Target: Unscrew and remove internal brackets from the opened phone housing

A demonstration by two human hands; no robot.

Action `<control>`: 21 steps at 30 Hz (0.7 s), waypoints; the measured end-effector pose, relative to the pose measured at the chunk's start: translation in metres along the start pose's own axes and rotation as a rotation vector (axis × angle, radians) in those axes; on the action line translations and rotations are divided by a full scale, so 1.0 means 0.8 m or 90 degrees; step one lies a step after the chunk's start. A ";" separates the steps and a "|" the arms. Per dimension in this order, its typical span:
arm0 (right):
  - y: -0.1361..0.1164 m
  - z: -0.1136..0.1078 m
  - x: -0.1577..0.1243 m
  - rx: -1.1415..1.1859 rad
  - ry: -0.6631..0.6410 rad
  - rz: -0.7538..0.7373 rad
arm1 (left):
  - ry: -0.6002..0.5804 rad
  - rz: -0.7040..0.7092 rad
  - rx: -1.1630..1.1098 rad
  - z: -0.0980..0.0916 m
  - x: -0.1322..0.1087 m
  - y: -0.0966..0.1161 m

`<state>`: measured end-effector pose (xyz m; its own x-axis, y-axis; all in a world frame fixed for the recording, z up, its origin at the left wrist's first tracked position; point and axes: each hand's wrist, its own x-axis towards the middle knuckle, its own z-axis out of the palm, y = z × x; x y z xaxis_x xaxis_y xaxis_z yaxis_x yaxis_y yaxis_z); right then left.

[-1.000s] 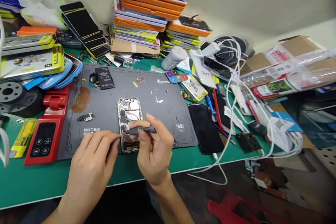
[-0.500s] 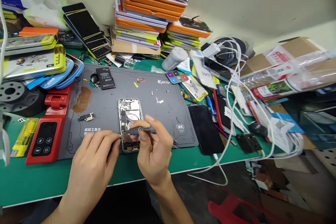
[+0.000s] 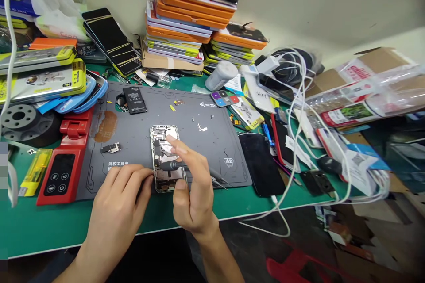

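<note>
An opened phone (image 3: 159, 146) lies on the grey repair mat (image 3: 133, 128), its inner boards and parts exposed. My left hand (image 3: 121, 194) is closed, with curled fingers pinching at the phone's lower left edge. My right hand (image 3: 195, 190) is over the phone's right side, index finger stretched forward and thumb bent below. Across it lies a dark, slim screwdriver (image 3: 171, 165), held between the fingers, with its thick end over the phone. Thin metal tips (image 3: 221, 181) stick out beyond the hand; their kind is unclear. My right palm hides part of the phone.
A black battery (image 3: 134, 100), a small metal part (image 3: 111, 147) and tiny screws and strips lie on the mat. To the left stands a red device (image 3: 58, 177) with buttons. On the right are a dark phone (image 3: 260, 163) and white cables (image 3: 292, 115). Stacked boxes (image 3: 186, 22) stand behind.
My right index finger has straightened and lifted off the screwdriver's end, reaching up over the phone. The screwdriver has shifted slightly within the hand. My left hand stays at the phone's edge.
</note>
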<state>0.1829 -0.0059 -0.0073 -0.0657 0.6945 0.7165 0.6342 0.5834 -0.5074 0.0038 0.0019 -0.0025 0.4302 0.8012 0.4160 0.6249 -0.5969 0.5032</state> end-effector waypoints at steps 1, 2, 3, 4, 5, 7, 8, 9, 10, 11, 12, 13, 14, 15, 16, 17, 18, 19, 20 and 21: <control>0.001 0.000 -0.002 0.001 0.005 0.004 | -0.001 -0.002 -0.001 0.000 0.000 0.000; 0.001 0.000 -0.004 0.000 0.011 0.010 | -0.001 -0.003 -0.001 0.001 0.000 0.000; 0.002 0.001 -0.007 0.005 0.015 0.016 | 0.000 -0.005 0.000 0.001 0.000 0.000; 0.002 0.001 -0.009 0.012 0.017 0.019 | 0.003 -0.007 0.001 0.001 0.000 0.001; 0.002 0.002 -0.012 0.015 0.021 0.022 | 0.005 -0.008 0.001 0.002 0.000 0.001; 0.002 0.004 -0.016 -0.003 0.037 0.025 | 0.007 -0.009 0.001 0.002 0.001 0.001; 0.002 0.005 -0.018 -0.015 0.050 0.033 | 0.007 -0.009 0.002 0.003 0.001 0.001; 0.001 0.006 -0.020 -0.015 0.065 0.046 | 0.007 -0.009 0.002 0.003 0.002 0.001; 0.000 0.007 -0.022 0.000 0.078 0.064 | 0.006 -0.010 0.004 0.004 0.002 0.001; -0.001 0.008 -0.023 0.030 0.086 0.082 | 0.005 -0.011 0.006 0.004 0.002 0.001; -0.002 0.008 -0.025 0.067 0.088 0.099 | 0.006 -0.011 0.009 0.004 0.002 0.000; -0.003 0.008 -0.026 0.101 0.087 0.110 | 0.004 -0.009 0.010 0.005 0.003 0.000; -0.004 0.008 -0.027 0.126 0.085 0.113 | 0.003 -0.005 0.010 0.005 0.003 0.000; -0.004 0.007 -0.027 0.141 0.082 0.112 | 0.003 -0.002 0.009 0.005 0.003 0.000; -0.004 0.007 -0.028 0.146 0.084 0.111 | 0.004 -0.001 0.008 0.004 0.003 0.000; -0.003 0.007 -0.028 0.139 0.093 0.109 | 0.005 0.000 0.007 0.004 0.003 0.000; -0.002 0.006 -0.027 0.125 0.105 0.109 | 0.007 0.000 0.006 0.004 0.003 0.000; 0.000 0.006 -0.027 0.109 0.117 0.114 | 0.009 -0.002 0.006 0.003 0.002 0.000; 0.002 0.006 -0.026 0.093 0.123 0.120 | 0.012 -0.002 0.005 0.003 0.002 0.000; 0.003 0.007 -0.026 0.081 0.123 0.126 | 0.013 -0.002 0.004 0.002 0.001 -0.001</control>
<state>0.1816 -0.0165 -0.0260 0.2051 0.7146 0.6688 0.5173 0.5009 -0.6939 0.0051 0.0030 -0.0036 0.4142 0.8022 0.4301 0.6310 -0.5936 0.4995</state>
